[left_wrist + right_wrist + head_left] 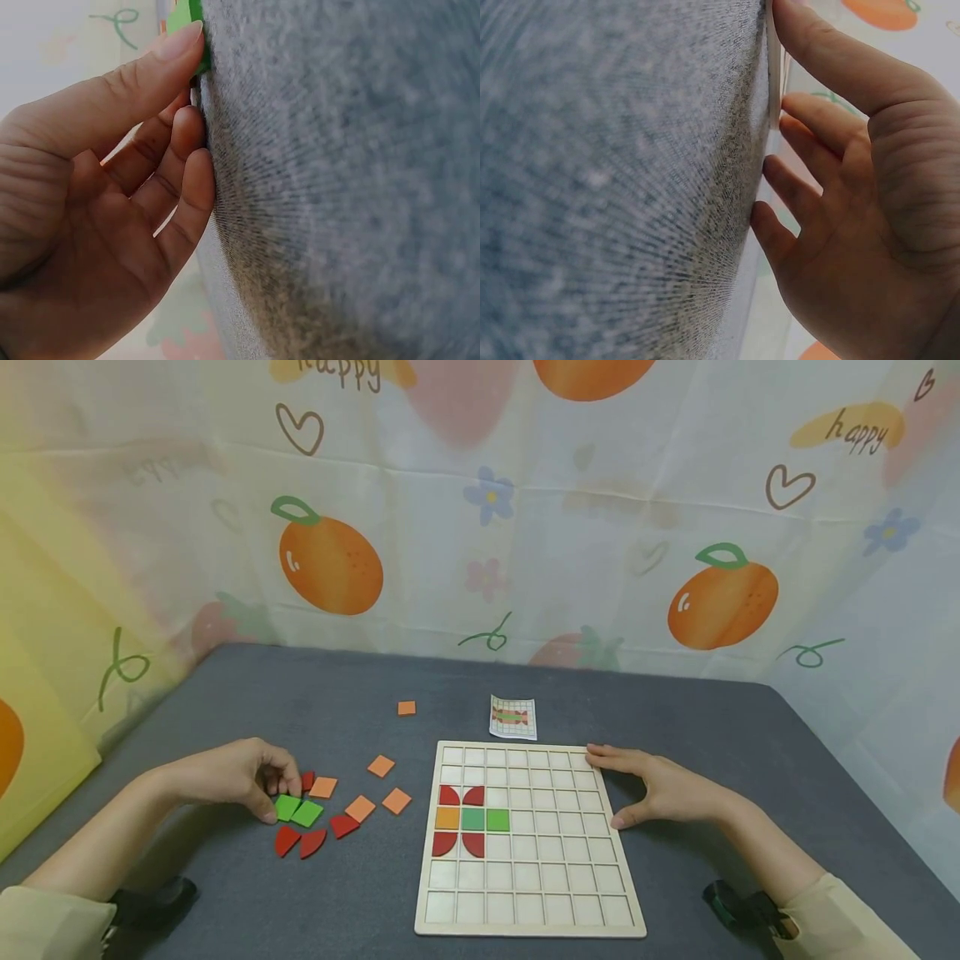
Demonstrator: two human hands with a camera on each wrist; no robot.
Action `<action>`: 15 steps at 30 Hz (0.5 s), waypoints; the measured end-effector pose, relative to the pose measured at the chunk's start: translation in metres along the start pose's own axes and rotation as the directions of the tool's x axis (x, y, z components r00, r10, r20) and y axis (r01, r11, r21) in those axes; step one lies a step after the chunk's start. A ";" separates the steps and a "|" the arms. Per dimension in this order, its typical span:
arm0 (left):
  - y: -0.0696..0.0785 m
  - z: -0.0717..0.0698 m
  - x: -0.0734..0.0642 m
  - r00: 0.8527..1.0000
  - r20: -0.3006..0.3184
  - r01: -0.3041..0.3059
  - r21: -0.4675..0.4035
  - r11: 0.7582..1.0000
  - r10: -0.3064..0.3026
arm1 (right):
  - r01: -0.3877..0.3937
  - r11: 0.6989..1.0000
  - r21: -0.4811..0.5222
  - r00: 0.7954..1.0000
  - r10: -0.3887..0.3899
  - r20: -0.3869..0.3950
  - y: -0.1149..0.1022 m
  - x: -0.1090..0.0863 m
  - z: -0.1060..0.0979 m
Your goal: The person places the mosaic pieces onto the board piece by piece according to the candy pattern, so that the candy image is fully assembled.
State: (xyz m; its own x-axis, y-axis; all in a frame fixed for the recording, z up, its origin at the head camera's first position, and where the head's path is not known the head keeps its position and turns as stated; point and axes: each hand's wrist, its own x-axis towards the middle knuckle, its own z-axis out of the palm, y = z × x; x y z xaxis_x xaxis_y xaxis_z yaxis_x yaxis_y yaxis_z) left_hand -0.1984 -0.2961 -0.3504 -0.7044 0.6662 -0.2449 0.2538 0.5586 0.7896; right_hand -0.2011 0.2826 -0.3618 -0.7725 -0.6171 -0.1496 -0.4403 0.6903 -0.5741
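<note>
My left hand point(240, 774) is at the loose pieces on the left, thumb and fingers curled at either side of a green square tile point(287, 807), which they pinch. In the left wrist view the thumb touches a green tile point(196, 37). A second green tile point(307, 814) lies against it. My right hand point(667, 787) rests its thumb and fingertips along the right edge of the wooden grid board point(540, 877). On the board's left side sit several red quarter-circles point(448, 795), an orange square point(447, 818), a teal-green square point(473, 819) and a green square point(498, 820).
Loose red pieces point(312, 843) and orange squares point(397, 801) lie between my left hand and the board. One orange square point(407, 708) is farther back. A small printed pattern card point(513, 718) lies behind the board. A printed curtain point(480, 568) hangs behind the grey table point(337, 910).
</note>
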 end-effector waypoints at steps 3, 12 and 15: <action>0.002 0.001 0.001 1.000 0.003 0.011 -0.004 1.000 -0.011 | -0.002 1.000 0.001 1.000 0.002 0.000 0.001 0.000 0.000; 0.011 0.005 0.003 1.000 0.019 0.025 -0.020 0.999 -0.024 | -0.008 1.000 0.003 1.000 0.008 0.001 0.000 0.000 0.000; 0.014 0.005 0.003 1.000 0.009 0.013 -0.004 1.000 -0.013 | -0.009 1.000 0.003 1.000 0.009 -0.001 0.000 0.000 0.000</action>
State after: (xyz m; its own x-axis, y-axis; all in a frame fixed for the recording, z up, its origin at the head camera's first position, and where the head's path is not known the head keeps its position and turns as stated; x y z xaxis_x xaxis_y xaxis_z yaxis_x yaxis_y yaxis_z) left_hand -0.1935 -0.2837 -0.3433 -0.7015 0.6635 -0.2601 0.2424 0.5653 0.7885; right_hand -0.2012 0.2827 -0.3619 -0.7768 -0.6106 -0.1540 -0.4319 0.6946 -0.5753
